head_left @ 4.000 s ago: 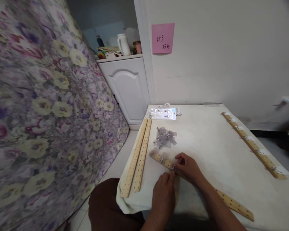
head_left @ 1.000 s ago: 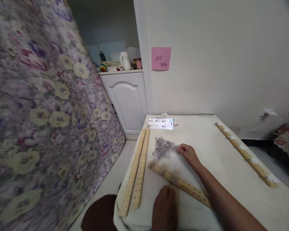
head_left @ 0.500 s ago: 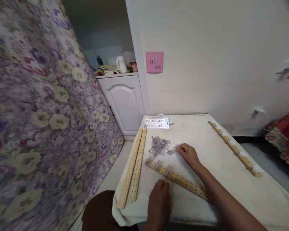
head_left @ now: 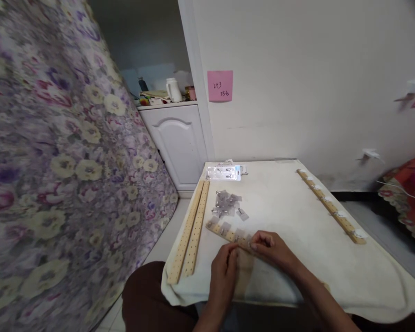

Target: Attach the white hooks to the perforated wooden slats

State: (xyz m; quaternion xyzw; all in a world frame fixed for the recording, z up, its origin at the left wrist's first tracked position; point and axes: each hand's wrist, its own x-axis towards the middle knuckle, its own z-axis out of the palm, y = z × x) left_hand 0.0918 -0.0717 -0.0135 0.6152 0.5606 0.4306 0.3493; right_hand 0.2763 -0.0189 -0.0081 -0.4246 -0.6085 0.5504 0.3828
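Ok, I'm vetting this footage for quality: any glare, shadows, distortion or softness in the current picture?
Head view: glare whitens the clear package; same view, a soft shadow lies on the cloth beside the left hand; same view, the cabinet leans, likely lens distortion; same view, fine detail around the right hand is too soft to make out.

A plain off-white wall [head_left: 290, 83] rises behind the far edge of the cream cloth-covered worktop [head_left: 276, 198], with a white arched-panel cabinet [head_left: 176, 143] beyond the far-left corner and a purple-and-cream floral fabric curtain [head_left: 72, 161] past the left edge.
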